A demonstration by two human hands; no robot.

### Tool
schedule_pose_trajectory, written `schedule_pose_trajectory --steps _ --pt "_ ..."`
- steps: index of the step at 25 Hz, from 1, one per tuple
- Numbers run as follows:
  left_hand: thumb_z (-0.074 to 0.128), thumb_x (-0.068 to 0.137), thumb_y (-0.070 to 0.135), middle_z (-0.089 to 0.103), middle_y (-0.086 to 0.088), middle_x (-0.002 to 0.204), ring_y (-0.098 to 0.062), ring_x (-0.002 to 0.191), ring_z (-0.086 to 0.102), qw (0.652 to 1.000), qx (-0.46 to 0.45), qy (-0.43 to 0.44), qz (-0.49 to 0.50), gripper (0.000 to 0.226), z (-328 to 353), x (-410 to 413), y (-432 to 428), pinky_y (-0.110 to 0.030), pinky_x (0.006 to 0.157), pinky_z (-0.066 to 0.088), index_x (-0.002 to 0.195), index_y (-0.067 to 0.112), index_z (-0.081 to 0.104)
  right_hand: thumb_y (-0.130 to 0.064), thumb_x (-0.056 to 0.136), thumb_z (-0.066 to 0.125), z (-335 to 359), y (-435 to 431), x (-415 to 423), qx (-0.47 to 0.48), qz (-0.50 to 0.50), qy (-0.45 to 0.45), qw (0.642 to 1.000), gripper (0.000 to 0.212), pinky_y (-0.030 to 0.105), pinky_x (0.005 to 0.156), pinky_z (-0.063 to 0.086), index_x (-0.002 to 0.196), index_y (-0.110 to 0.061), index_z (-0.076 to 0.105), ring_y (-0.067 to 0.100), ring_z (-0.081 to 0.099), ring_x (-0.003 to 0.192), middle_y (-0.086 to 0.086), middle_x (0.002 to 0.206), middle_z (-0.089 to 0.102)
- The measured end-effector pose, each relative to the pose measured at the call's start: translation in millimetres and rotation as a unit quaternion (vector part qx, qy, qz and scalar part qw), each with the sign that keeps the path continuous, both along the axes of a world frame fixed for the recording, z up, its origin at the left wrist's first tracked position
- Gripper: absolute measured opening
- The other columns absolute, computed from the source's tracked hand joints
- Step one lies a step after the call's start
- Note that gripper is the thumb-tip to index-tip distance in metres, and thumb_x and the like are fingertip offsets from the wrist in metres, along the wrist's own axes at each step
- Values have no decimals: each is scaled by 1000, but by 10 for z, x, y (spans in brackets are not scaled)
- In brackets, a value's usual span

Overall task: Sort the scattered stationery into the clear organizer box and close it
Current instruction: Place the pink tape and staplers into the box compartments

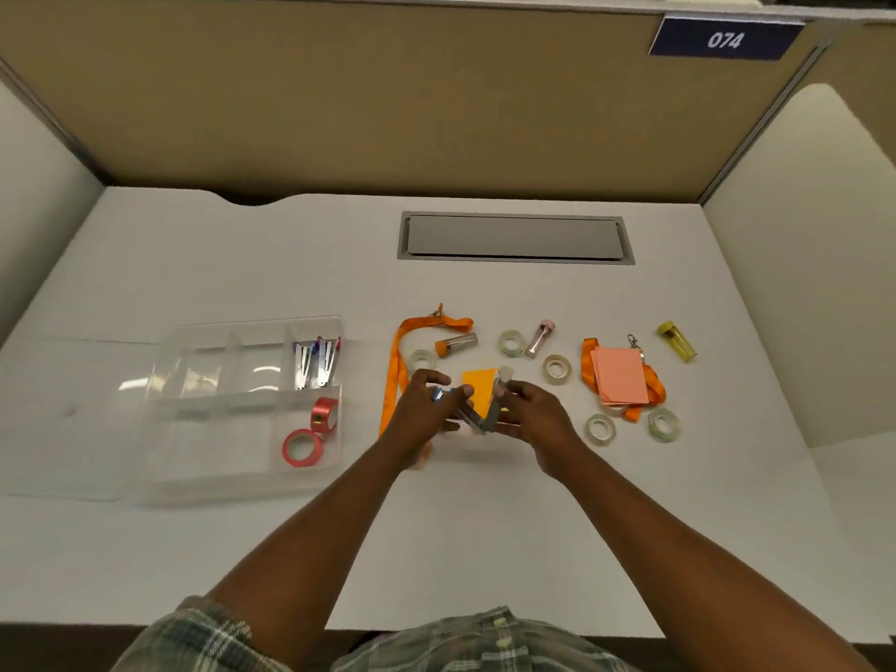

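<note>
- The clear organizer box [252,409] sits near the left edge of the white desk [485,550], with its lid [72,419] swung open flat towards that edge.
- Two staplers [315,363] lie in the box's far right compartment, and two red tape rolls [310,436] lie in the near right one.
- The left hand [422,405] is over the middle of the desk, its fingers curled round a blue-ended stapler [460,412].
- The right hand [531,414] is just beside it, thumb and fingers pinching a grey metal piece [489,419] that meets the stapler. It is not clear whether that piece is part of the same stapler or a second one.
- An orange note pad [477,388] lies between the two hands, partly covered by them.
- An orange lanyard [395,361] runs from behind the left hand towards the far edge, with an orange-capped tube [456,344] and a clear tape roll [421,359] beside it.
- Towards the right edge lie more clear tape rolls [510,342], a pink-capped tube [539,338] and a yellow tube [677,340].
- A pink note pad [620,380] rests on a second orange lanyard [589,361].
- A grey cable hatch [514,237] is set into the desk near the far edge.
- A blue sign [725,39] reading 074 hangs on the partition.
</note>
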State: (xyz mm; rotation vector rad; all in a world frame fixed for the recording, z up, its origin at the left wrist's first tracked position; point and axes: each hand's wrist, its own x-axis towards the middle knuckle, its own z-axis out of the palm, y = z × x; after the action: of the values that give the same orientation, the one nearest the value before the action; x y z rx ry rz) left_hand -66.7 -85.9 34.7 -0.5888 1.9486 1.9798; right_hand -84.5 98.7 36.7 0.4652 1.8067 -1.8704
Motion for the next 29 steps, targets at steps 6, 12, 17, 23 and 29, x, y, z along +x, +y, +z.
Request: schedule_pose_trajectory --steps 6,12,17,23,29 --pt "58 91 52 62 -15 90 -28 70 67 991 -22 -102 87 40 101 -45 -926 -35 56 58 106 16 50 -32 96 62 109 -1170 -110 -42 89 -42 994 26 42 84 58 101 -7 69 24 68 77 10 86 70" --pt "54 92 33 53 -10 74 -24 64 54 985 -140 -82 61 23 176 -322 -1720 -31 60 42 85 12 57 -26 91 69 209 -2157 -303 61 121 29 990 21 38 72 63 104 -9 66 27 74 84 16 104 72" --pt "57 95 37 61 -21 110 -38 98 63 944 -322 -61 -34 42 125 -614 -2100 -42 74 53 117 1 53 -29 87 70 181 -2534 -526 205 132 79 967 27 52 82 59 96 -3 67 34 72 89 19 96 72" --pt "62 93 33 54 -23 122 -38 106 60 919 -383 -51 -79 45 8 -779 -2163 -43 89 50 120 -1 51 -34 87 70 77 -2687 -618 308 143 118 933 38 44 83 57 106 -1 62 31 68 96 16 102 70" --pt "64 91 16 46 -20 127 -35 97 64 900 -417 -41 -122 35 -18 -763 -2170 -40 84 53 122 6 51 -32 90 68 14 -2709 -581 373 155 151 902 44 29 81 47 121 -2 61 30 66 106 14 114 71"
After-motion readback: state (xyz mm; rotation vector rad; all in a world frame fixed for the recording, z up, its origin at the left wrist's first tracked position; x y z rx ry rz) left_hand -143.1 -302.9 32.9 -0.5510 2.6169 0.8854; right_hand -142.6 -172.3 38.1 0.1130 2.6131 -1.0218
